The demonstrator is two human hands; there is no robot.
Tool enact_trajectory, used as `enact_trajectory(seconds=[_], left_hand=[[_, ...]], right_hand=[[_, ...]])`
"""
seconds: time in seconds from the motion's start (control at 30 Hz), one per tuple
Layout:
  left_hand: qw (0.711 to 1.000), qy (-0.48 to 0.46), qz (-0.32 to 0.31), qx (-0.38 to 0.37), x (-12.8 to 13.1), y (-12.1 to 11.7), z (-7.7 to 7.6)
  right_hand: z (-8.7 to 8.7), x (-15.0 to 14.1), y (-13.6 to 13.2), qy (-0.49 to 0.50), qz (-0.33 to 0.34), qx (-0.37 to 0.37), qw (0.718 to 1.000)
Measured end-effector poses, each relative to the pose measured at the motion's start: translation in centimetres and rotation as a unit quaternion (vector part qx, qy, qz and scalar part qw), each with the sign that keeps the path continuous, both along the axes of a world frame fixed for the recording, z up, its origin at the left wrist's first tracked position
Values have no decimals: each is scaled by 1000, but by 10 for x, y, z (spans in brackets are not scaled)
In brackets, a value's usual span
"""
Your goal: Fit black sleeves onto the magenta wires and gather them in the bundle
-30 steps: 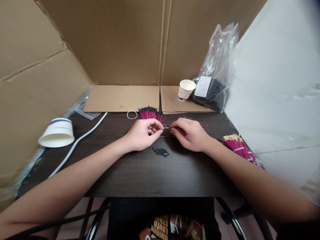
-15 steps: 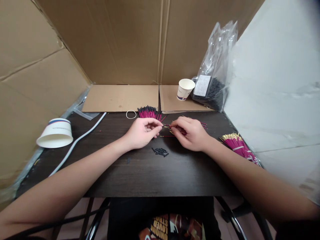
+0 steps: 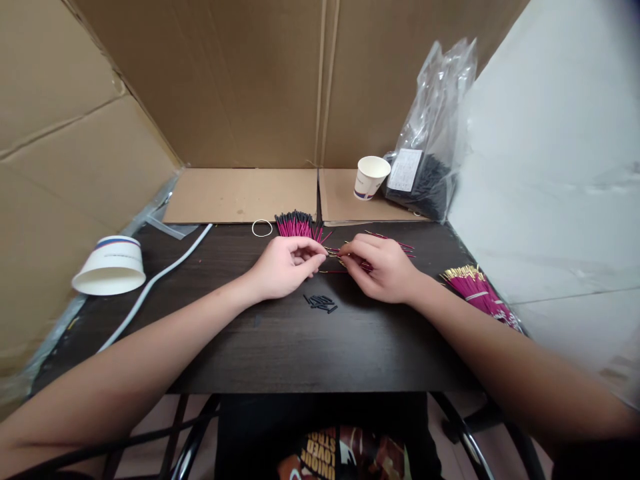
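My left hand (image 3: 293, 267) is closed in a pinch at the middle of the table, on what looks like a short black tube, mostly hidden by the fingertips. Facing it, my right hand (image 3: 377, 267) pinches a thin dark-red wire whose gold end points left, close to the left fingertips. More red wires (image 3: 403, 247) with gold tips lie under and behind my right hand. Nearer to me is a small pile of loose black tubes (image 3: 321, 303). Behind my left hand rests a bundle of red wires with black-covered ends (image 3: 299, 225).
A tied bundle of gold-tipped red wires (image 3: 475, 290) lies at the right edge. One paper cup (image 3: 369, 180) stands at the back beside a clear bag (image 3: 425, 173) of black pieces. Another cup (image 3: 110, 267) lies left, near a white cable (image 3: 160, 275) and a rubber band (image 3: 262, 228).
Both hands stay almost in place, with their fingertips still facing each other. Only slight shifts of the fingers show.
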State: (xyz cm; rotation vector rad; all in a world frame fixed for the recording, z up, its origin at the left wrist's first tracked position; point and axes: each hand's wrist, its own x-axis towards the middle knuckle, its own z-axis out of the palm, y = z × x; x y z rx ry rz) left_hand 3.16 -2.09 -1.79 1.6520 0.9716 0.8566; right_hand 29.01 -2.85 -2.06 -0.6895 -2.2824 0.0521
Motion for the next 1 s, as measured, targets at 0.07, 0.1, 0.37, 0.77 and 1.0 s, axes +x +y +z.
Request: enact_trajectory(seconds=[0.07, 0.1, 0.37, 0.77, 1.0], left_hand=[[1000, 2, -4, 0, 0, -1, 0], [1000, 1, -6, -1, 1, -1, 0], [1000, -10, -6, -26, 5, -4, 2], [1000, -5, -5, -13, 4, -7, 2], [1000, -13, 9, -15, 4, -7, 8]], right_hand=[[0, 0, 0, -4, 8, -1, 1000], [0, -1, -1, -6, 12, -2, 1000], [-2, -2, -2, -3, 20, -8, 1000], [-3, -4, -3, -6, 25, -20, 999], [3, -9, -5, 77, -17, -34, 996]])
